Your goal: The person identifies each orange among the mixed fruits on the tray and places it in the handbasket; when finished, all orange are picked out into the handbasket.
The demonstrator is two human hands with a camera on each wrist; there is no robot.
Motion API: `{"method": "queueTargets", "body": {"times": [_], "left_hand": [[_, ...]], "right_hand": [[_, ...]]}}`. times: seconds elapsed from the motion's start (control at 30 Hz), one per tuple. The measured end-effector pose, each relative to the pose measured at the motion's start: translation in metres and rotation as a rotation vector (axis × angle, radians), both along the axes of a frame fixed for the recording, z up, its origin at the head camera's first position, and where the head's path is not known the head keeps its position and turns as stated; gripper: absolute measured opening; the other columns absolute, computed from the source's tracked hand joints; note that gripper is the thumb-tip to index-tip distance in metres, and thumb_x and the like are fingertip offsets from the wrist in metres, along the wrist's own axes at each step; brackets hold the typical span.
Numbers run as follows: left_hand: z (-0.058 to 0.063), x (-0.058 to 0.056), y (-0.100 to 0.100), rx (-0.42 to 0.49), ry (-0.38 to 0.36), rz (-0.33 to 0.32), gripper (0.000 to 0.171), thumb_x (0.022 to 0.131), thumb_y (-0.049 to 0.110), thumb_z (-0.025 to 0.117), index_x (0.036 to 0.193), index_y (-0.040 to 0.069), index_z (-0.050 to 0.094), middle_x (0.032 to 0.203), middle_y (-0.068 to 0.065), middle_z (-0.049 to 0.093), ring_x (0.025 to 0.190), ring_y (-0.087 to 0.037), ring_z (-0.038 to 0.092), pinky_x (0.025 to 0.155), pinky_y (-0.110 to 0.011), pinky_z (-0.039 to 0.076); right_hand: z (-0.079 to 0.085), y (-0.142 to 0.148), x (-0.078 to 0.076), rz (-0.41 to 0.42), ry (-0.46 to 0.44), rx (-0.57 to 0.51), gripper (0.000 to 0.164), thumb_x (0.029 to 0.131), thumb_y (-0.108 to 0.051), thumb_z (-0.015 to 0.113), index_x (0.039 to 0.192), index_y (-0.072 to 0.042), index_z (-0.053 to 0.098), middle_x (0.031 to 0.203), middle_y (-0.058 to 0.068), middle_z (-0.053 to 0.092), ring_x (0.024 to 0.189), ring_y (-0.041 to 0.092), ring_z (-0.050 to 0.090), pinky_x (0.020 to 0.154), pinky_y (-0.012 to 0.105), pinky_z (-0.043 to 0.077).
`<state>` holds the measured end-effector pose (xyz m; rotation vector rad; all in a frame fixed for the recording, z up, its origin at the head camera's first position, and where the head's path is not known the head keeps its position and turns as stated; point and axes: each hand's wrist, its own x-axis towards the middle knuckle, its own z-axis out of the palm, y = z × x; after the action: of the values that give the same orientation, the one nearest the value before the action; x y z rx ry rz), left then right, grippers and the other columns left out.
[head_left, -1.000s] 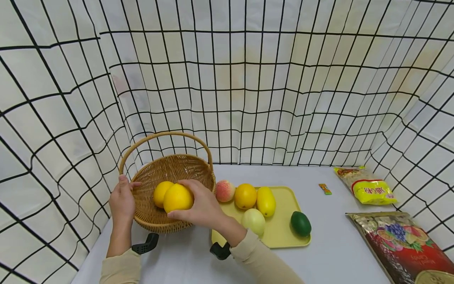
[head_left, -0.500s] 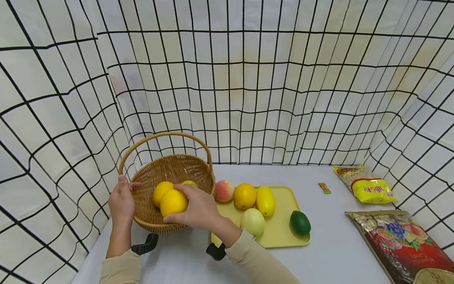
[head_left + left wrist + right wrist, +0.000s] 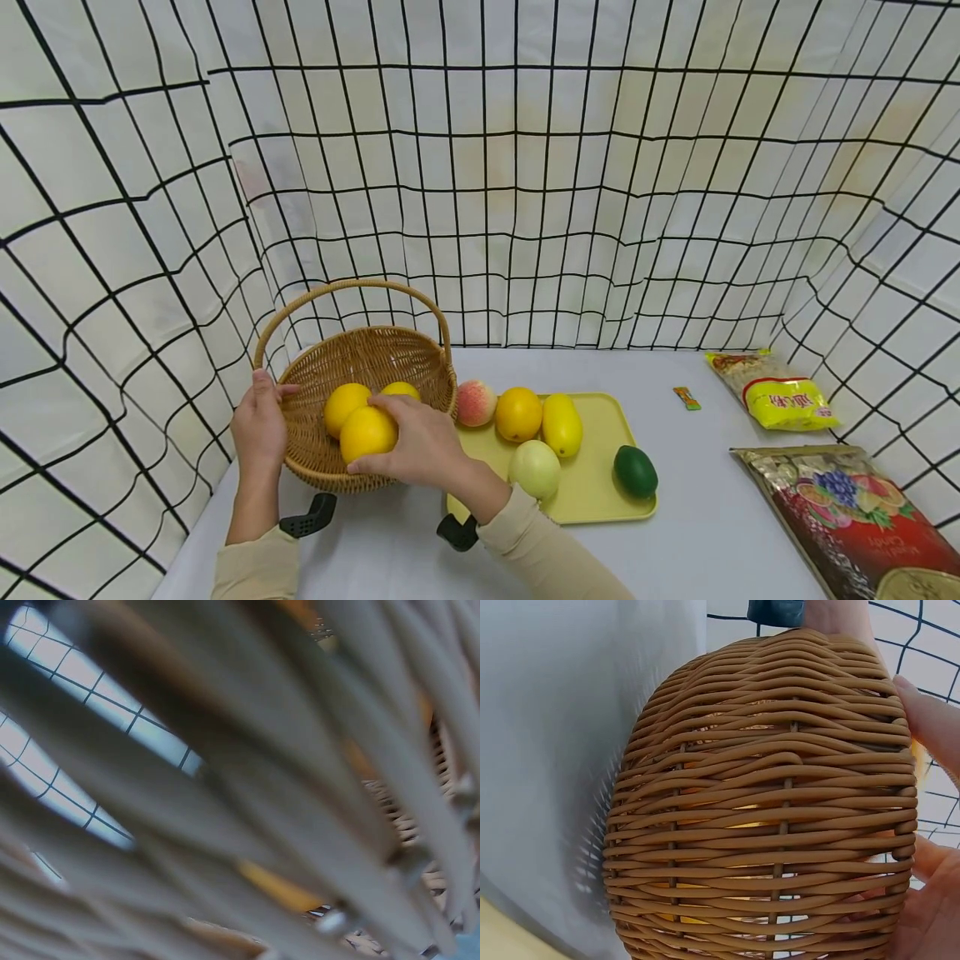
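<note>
A brown wicker basket with an arched handle stands at the left, tilted so its inside shows. My left hand grips its left rim where the handle joins. Inside the basket, my right hand curls its fingers and thumb round an orange. Two more fruits sit behind it: an orange on the left and a yellow-orange fruit, partly hidden by my fingers. Blurred weave fills the left wrist view. In the right wrist view, the basket's outer wall hides most of the fruit.
Right of the basket, a yellow tray bears a peach, an orange, a yellow oblong fruit, a pale green round fruit and a dark green avocado. Farther right lie a small wrapper and two food bags.
My right hand has moved slightly left and down with the orange, deeper into the basket. A fruit behind it has come into view. The left hand keeps its grip on the rim.
</note>
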<state>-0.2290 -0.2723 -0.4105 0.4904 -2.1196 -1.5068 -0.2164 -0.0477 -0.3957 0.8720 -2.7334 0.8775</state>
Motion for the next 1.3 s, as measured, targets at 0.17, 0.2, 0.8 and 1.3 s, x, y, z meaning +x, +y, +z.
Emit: {"method": "queueTargets", "body": {"times": [0.17,0.2,0.8,1.3], "left_hand": [[0.0,0.0,0.001,-0.002,0.004,0.007,0.077,0.102,0.059,0.018,0.109,-0.005,0.062,0.126,-0.023,0.06,0.128,-0.036,0.043,0.099,-0.051,0.027],[0.0,0.0,0.001,0.0,0.004,0.008,0.077,0.102,0.059,0.019,0.108,-0.005,0.061,0.125,-0.023,0.06,0.128,-0.036,0.043,0.099,-0.05,0.027],[-0.001,0.001,-0.001,0.014,-0.005,0.006,0.079,0.102,0.059,0.018,0.108,-0.006,0.063,0.131,-0.024,0.056,0.128,-0.038,0.041,0.096,-0.051,0.026],[0.0,0.002,-0.001,0.014,-0.011,0.008,0.081,0.102,0.059,0.016,0.111,-0.007,0.063,0.132,-0.024,0.055,0.131,-0.038,0.04,0.101,-0.052,0.025]], "right_hand": [[0.0,0.004,0.0,0.039,-0.047,-0.133,0.058,0.082,-0.046,0.077,0.132,-0.023,0.059,0.111,-0.009,0.067,0.098,0.008,0.061,0.076,0.019,0.045],[0.0,0.004,-0.001,0.047,-0.056,-0.158,0.056,0.083,-0.043,0.077,0.131,-0.021,0.06,0.11,-0.009,0.067,0.098,0.009,0.061,0.077,0.019,0.045],[-0.006,0.021,-0.002,0.184,-0.139,-0.594,0.037,0.09,-0.022,0.072,0.124,-0.016,0.062,0.117,-0.001,0.063,0.097,0.013,0.061,0.081,0.028,0.054],[0.002,0.068,0.004,0.104,-0.155,-0.768,0.035,0.091,-0.007,0.069,0.125,-0.008,0.061,0.124,0.007,0.062,0.109,0.031,0.057,0.091,0.044,0.05]]}}
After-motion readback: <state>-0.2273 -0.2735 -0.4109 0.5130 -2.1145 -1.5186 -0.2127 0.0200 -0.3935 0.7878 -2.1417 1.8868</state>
